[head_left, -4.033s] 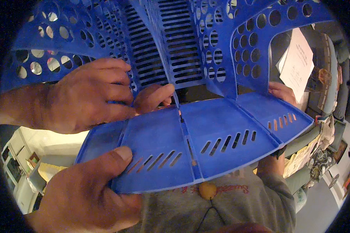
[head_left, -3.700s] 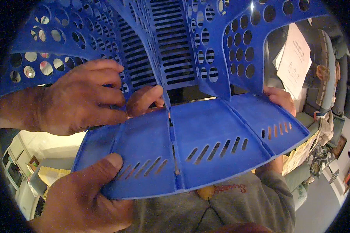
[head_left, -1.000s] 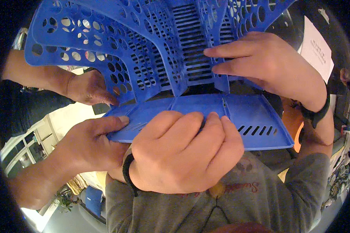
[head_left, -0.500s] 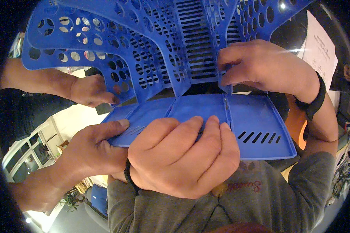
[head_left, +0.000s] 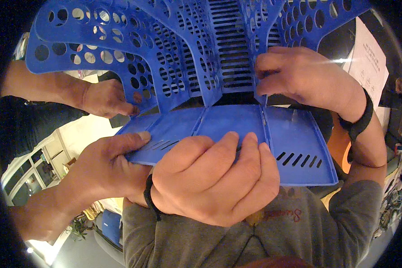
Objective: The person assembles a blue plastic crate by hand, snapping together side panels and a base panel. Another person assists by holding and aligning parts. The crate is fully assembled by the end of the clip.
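Note:
A blue plastic file rack with perforated upright dividers [head_left: 174, 42] stands spread above a flat blue base panel [head_left: 230, 118]. My left hand [head_left: 216, 181], a black band at its wrist, is closed over the panel's near edge; its thumb is hidden. With bent fingers my right hand [head_left: 295, 73] pinches the lower edge of a right-hand divider, just above the panel. Another person's hand [head_left: 114, 152] holds the panel's left end, thumb on top. That person's other hand [head_left: 109, 98] grips the bottom corner of the leftmost divider.
Both of the other person's forearms come in from the left, one close against my left wrist. A printed white sheet [head_left: 366, 62] lies at the upper right. An orange object [head_left: 339, 149] shows beside my right forearm. At the lower left are a plant [head_left: 78, 228] and a blue object [head_left: 111, 225].
The dividers have shifted slightly to the right, and the base panel has tilted a little. My hands and the other person's hands have moved slightly with them, keeping their holds.

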`<state>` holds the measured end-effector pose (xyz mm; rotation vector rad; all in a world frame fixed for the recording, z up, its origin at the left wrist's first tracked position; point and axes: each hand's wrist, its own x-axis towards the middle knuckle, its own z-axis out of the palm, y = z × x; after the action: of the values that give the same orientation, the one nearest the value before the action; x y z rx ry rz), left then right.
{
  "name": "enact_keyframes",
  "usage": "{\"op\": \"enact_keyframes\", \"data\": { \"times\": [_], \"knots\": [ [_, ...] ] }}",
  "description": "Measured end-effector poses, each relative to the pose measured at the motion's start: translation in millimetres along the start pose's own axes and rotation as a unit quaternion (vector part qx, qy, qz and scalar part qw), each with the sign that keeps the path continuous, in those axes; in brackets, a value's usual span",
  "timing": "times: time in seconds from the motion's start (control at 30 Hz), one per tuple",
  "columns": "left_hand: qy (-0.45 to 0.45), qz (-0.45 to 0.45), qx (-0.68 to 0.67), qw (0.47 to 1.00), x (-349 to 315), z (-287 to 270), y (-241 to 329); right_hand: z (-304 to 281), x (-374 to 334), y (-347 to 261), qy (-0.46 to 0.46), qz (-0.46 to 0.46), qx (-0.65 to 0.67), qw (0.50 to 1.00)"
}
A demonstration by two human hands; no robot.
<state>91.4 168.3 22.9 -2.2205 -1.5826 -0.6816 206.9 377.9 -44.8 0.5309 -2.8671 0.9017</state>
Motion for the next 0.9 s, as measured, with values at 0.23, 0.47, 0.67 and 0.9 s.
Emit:
{"op": "enact_keyframes", "data": {
  "times": [0.23, 0.47, 0.67, 0.9],
  "knots": [
    [-0.002, -0.001, -0.007, 1.0, 4.4, 0.7, 1.6, 1.4, -0.5, 1.6, 0.014, 0.012, -0.002, 1.0],
    [-0.024, -0.006, -0.02, 1.0, 2.4, -7.0, 4.3, 0.5, -3.0, 2.5, 0.014, 0.007, -0.004, 1.0],
    [-0.023, -0.009, -0.025, 0.999, -1.4, -15.1, 4.7, 3.1, 4.2, -2.6, 0.012, 0.005, 0.012, 1.0],
    [-0.018, -0.012, -0.028, 0.999, -6.5, -19.1, 3.7, 1.9, 4.1, 0.1, 0.017, -0.013, 0.019, 1.0]
  ]
}}
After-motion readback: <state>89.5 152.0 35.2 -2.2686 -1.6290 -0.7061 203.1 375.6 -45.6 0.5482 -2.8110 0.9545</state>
